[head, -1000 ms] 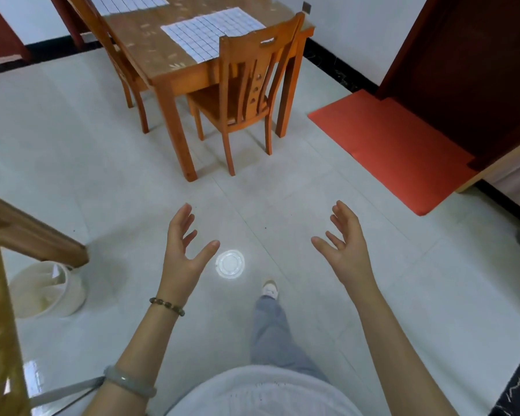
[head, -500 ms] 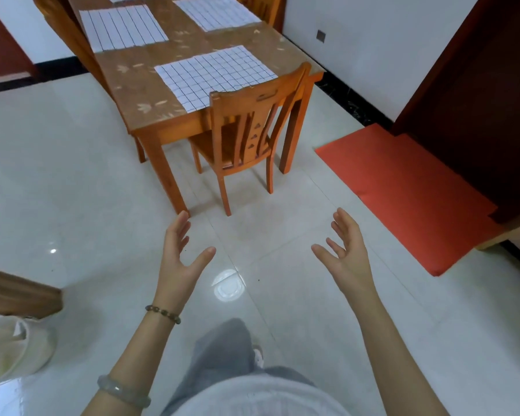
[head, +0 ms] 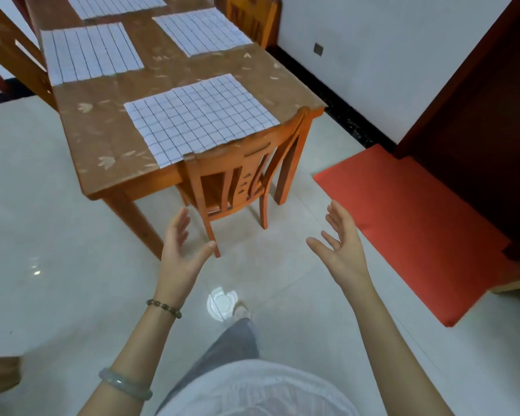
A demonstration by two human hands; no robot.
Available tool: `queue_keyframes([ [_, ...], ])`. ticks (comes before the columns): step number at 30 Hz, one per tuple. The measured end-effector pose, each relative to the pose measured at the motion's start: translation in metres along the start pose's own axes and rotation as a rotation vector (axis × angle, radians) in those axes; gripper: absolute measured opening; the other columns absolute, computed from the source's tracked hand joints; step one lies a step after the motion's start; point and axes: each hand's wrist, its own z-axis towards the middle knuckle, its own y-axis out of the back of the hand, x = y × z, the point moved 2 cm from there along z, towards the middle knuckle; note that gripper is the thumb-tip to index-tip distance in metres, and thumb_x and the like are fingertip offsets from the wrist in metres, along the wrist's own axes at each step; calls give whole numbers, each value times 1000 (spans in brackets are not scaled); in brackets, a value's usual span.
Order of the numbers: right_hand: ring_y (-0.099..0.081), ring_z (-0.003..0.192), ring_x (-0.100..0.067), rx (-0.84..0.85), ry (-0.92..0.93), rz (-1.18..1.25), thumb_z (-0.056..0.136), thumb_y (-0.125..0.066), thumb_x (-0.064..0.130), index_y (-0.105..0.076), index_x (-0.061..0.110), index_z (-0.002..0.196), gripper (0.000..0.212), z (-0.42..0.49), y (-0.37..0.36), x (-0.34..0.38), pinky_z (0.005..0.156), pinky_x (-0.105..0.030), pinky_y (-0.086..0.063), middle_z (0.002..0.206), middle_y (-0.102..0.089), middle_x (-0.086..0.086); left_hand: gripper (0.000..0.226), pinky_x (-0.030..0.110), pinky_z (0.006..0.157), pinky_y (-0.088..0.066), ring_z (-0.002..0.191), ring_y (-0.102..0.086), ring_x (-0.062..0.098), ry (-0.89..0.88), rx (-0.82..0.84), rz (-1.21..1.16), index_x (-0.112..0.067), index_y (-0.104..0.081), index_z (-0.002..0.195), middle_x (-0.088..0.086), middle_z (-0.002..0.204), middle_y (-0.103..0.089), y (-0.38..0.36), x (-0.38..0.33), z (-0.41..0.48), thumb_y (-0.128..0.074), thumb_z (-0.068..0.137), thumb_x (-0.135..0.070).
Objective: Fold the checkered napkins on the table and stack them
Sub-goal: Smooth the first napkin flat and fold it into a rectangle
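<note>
Left grip point(head: 179, 259): bare hand raised over the floor, fingers straight and apart, palm turned inward, holding nothing; posture as it was half a second ago.
Right grip point(head: 345, 247): likewise apart and empty, palm facing the left one; posture unchanged.
Napkins: four, checkered, all flat and unfolded on the tabletop point(head: 102, 136), none touching another.
Near napkin point(head: 201, 115): at the near end, just behind the chair point(head: 237, 181) back.
Left napkin point(head: 93, 52): beyond it, by the left edge.
Right napkin point(head: 203, 31): beyond it, by the right edge.
Far napkin point(head: 117, 3): cut off by the top of the view.
Change: the tabletop stands closer and larger; the far napkin is newly in view; both grips remain well short of any napkin.
Mat point(head: 418, 229): red, on the floor to the right.
</note>
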Motion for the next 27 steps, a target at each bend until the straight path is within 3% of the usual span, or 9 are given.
queue_keyframes([
  [3,-37,134,-7,31,20,-1,83,-70,6,-33,24,145,74,61,-12,17,108,-34,-40,147,-37,9,80,27,112,-31,135,-35,4,-39,-10,-8,-22,-30,146,-8,149,-36,-5,-9,60,-68,77,-34],
  [7,-38,134,-5,75,67,39,81,-71,4,-35,24,143,74,131,-31,40,108,-34,-40,141,-40,16,79,26,112,-32,134,-37,0,-115,-9,2,-26,-29,145,-27,142,-38,-5,-22,132,-69,78,-34],
  [11,-38,134,-6,128,80,49,82,-72,8,-34,24,143,74,186,-47,52,109,-33,-39,143,-39,13,78,31,112,-33,136,-36,4,-110,-51,3,-25,-29,146,-8,149,-36,-6,-27,181,-69,78,-27],
  [17,-36,134,-3,194,83,43,82,-70,2,-32,21,146,77,271,-60,56,108,-28,-39,146,-39,8,77,29,113,-31,136,-34,3,-74,-127,6,-21,-29,146,-6,150,-35,-11,-22,245,-67,79,-26],
  [24,-37,129,6,350,140,67,81,-69,-2,-33,26,141,75,393,-87,64,107,-27,-39,133,-39,25,78,31,113,-31,135,-36,3,-24,-315,15,-22,-31,146,-7,149,-36,-18,-12,324,-69,79,-29],
  [27,-38,127,6,418,155,66,81,-68,-3,-33,31,137,74,443,-100,69,104,-22,-40,134,-40,24,77,34,114,-31,135,-37,5,5,-397,49,-25,-31,146,-6,149,-37,-20,-12,357,-69,79,-29],
])
